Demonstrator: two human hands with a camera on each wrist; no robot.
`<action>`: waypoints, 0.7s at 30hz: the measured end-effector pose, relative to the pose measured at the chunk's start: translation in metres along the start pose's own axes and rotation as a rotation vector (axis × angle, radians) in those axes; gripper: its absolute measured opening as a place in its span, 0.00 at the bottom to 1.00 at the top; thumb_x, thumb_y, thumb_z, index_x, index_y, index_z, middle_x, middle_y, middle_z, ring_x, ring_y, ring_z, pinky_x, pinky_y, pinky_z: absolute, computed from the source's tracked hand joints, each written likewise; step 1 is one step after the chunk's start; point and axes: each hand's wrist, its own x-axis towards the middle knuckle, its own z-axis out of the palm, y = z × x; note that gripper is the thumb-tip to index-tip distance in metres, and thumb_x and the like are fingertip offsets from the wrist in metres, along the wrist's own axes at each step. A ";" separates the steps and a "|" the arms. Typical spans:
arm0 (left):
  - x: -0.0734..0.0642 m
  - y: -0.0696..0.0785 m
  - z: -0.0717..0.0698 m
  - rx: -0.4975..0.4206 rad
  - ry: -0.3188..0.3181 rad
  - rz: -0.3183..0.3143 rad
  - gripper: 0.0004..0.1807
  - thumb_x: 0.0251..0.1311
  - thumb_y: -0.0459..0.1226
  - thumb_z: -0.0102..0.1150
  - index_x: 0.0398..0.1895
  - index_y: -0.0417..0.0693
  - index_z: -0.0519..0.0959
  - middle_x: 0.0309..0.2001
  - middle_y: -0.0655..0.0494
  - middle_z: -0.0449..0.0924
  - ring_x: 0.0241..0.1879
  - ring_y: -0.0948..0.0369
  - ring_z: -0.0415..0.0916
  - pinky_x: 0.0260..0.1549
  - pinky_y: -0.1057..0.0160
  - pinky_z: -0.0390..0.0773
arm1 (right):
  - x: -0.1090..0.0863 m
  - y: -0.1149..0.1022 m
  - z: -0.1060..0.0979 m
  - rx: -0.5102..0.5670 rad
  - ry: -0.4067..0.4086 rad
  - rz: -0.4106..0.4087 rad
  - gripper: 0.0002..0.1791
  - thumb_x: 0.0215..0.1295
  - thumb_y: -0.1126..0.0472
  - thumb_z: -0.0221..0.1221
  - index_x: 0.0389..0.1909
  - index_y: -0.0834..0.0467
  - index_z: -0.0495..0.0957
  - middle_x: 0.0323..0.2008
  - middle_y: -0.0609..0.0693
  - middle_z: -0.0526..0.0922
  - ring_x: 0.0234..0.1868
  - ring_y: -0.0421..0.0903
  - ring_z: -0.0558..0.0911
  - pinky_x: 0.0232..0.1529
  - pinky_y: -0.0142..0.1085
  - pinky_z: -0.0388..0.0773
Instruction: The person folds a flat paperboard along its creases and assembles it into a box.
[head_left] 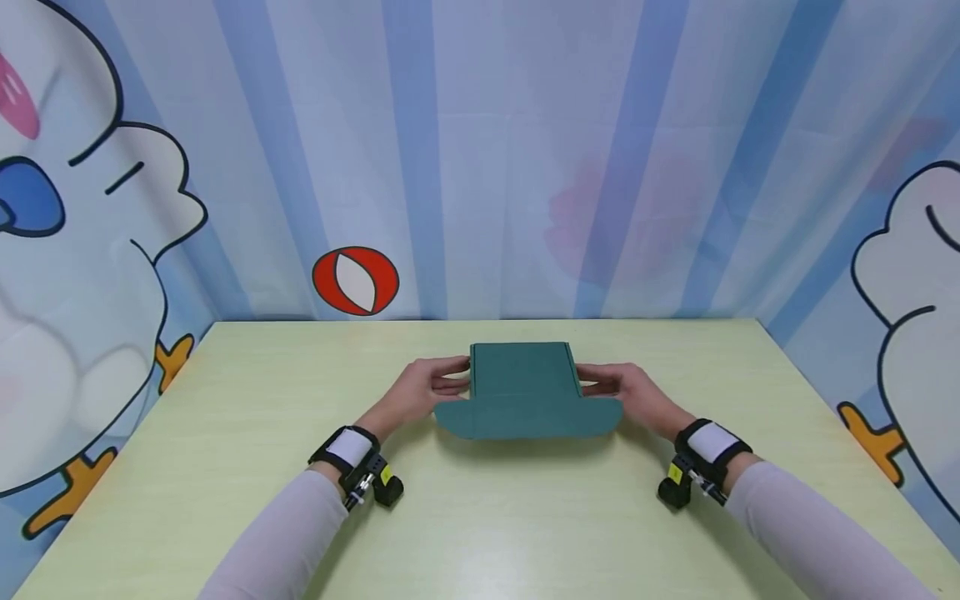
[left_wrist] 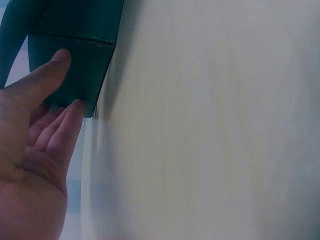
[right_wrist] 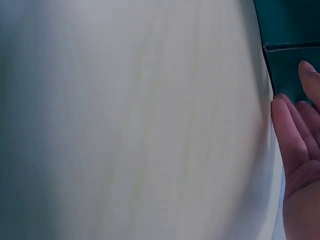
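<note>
A dark green cardboard mailer box point(head_left: 522, 371) sits toward the back of the table, with a wide round-ended flap point(head_left: 528, 418) sticking out at the near side. My left hand point(head_left: 420, 392) rests against the left side of the box. In the left wrist view, its thumb and fairly straight fingertips touch the green side panel point(left_wrist: 80, 80). On the opposite side, my right hand point(head_left: 637, 396) touches the box with extended fingers. The right wrist view shows the thumb and fingertips at that panel point(right_wrist: 285, 75). The inside of the box is hidden.
The pale wooden table point(head_left: 495, 525) ends at a blue striped curtain point(head_left: 480, 167) behind and cartoon-printed cloth on both sides. A wrist camera point(head_left: 387, 490) hangs at the left wrist and another camera point(head_left: 674, 493) at the right, both low over the tabletop.
</note>
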 end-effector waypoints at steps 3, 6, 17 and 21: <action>-0.002 0.000 -0.002 -0.001 -0.008 0.000 0.32 0.64 0.22 0.55 0.72 0.39 0.65 0.70 0.40 0.68 0.63 0.45 0.75 0.53 0.60 0.82 | -0.001 0.000 0.000 0.036 -0.014 -0.008 0.31 0.68 0.82 0.40 0.72 0.66 0.61 0.71 0.67 0.64 0.65 0.65 0.74 0.62 0.38 0.77; -0.004 0.002 -0.006 -0.006 -0.014 -0.012 0.33 0.63 0.17 0.48 0.71 0.43 0.67 0.70 0.44 0.69 0.62 0.46 0.76 0.49 0.65 0.83 | -0.003 -0.004 -0.001 0.023 -0.026 -0.014 0.29 0.70 0.76 0.47 0.72 0.63 0.63 0.70 0.65 0.67 0.66 0.63 0.74 0.61 0.33 0.78; -0.013 0.015 -0.022 -0.133 -0.022 -0.167 0.25 0.66 0.41 0.61 0.66 0.48 0.75 0.60 0.46 0.80 0.59 0.52 0.80 0.60 0.55 0.78 | 0.006 -0.029 -0.006 0.147 -0.083 0.121 0.26 0.73 0.54 0.55 0.67 0.62 0.71 0.60 0.60 0.80 0.56 0.48 0.84 0.59 0.41 0.80; -0.012 0.016 -0.022 -0.161 -0.030 -0.228 0.31 0.68 0.50 0.57 0.67 0.41 0.72 0.59 0.42 0.80 0.54 0.54 0.83 0.59 0.57 0.79 | 0.009 -0.033 -0.006 0.146 -0.097 0.139 0.27 0.74 0.49 0.54 0.64 0.65 0.74 0.52 0.58 0.85 0.53 0.49 0.85 0.57 0.39 0.81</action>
